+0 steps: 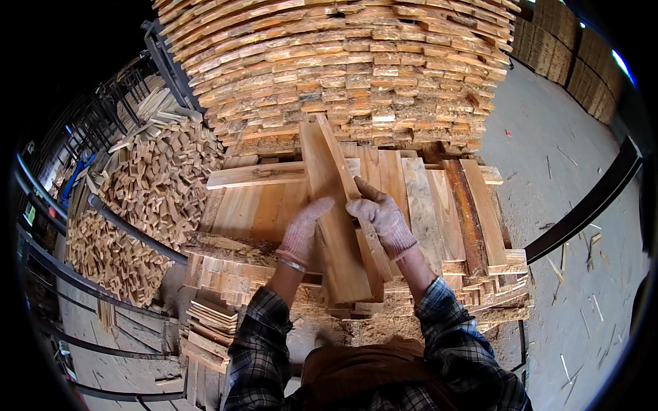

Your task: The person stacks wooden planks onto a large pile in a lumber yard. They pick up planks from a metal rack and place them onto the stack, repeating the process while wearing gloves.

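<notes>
Two wooden boards are held up in front of me, over a pile of boards (264, 205). The wider board (336, 233) lies with its face toward me. My left hand (303, 229), in a pale pink knit glove, is closed around its left edge, slightly blurred, with the fingers beneath hidden. A narrower board (337, 151) is tilted up on edge along the wide one's right side. My gloved right hand (384, 218) grips it from the right, its dark fingertips over the upper edge.
A tall stack of boards (349, 68) rises behind the pile. At left lies a big heap of short wood offcuts (154, 185) behind a curved metal rail (137, 229). A small board stack (209, 332) stands lower left. Another dark metal bar (582, 198) crosses the splinter-strewn concrete floor (548, 151) at right.
</notes>
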A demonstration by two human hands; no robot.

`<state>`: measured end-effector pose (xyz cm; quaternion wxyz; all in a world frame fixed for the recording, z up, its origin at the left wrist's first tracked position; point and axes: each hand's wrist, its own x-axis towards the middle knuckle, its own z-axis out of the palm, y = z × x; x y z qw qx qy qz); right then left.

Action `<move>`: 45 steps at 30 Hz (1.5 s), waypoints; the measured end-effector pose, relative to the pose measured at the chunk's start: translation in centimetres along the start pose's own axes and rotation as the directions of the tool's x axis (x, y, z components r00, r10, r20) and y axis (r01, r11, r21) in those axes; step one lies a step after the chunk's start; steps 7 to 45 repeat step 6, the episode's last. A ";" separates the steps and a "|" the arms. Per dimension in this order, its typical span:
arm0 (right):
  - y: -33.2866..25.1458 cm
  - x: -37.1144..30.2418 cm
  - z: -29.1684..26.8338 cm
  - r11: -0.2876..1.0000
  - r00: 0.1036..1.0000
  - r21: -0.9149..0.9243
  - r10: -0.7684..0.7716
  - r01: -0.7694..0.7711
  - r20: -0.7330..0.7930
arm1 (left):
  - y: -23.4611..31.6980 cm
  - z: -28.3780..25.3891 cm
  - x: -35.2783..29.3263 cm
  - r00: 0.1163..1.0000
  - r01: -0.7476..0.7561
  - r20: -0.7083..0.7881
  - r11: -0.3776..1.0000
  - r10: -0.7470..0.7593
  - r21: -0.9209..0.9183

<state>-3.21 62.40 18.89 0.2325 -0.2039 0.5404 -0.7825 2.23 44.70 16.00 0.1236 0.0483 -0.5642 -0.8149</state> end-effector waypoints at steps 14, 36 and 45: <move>5.4 6.6 6.6 0.391 0.950 -0.877 -0.019 -0.279 -0.311 | 2.4 -18.1 4.9 0.954 0.270 -0.247 0.843 -0.170 0.465; 5.4 6.6 6.6 0.391 0.950 -0.877 -0.019 -0.279 -0.311 | 2.4 -18.1 4.9 0.954 0.270 -0.247 0.843 -0.170 0.465; 5.4 6.6 6.6 0.391 0.950 -0.877 -0.019 -0.279 -0.311 | 2.4 -18.1 4.9 0.954 0.270 -0.247 0.843 -0.170 0.465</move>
